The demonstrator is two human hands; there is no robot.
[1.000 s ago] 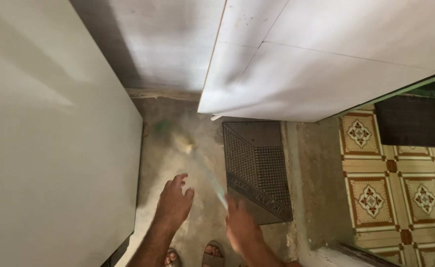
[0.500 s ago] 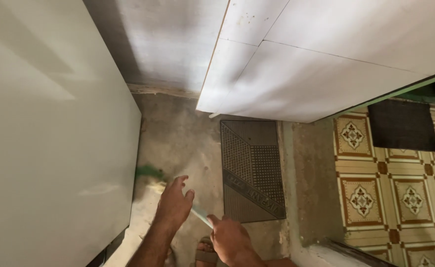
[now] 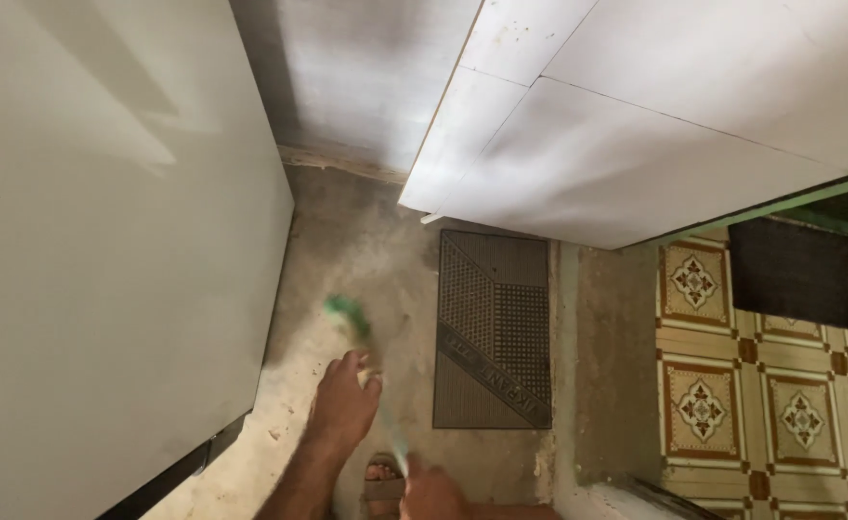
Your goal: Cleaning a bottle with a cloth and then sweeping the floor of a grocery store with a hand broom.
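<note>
- Sweeping on, your broom's green head (image 3: pixel 347 316) has swung from mid-floor a second ago to the left, near the white panel (image 3: pixel 106 270).
- Your left hand (image 3: pixel 345 404) wraps the handle mid-length; your right hand (image 3: pixel 433 493) clenches its top.
- Room is narrow: the panel left, the rubber mat (image 3: pixel 493 332) right, the wall ahead.

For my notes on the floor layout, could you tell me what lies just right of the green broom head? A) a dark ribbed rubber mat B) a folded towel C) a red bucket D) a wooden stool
A: a dark ribbed rubber mat lies flat on the bare concrete floor, right of the blurred green broom head.
</note>
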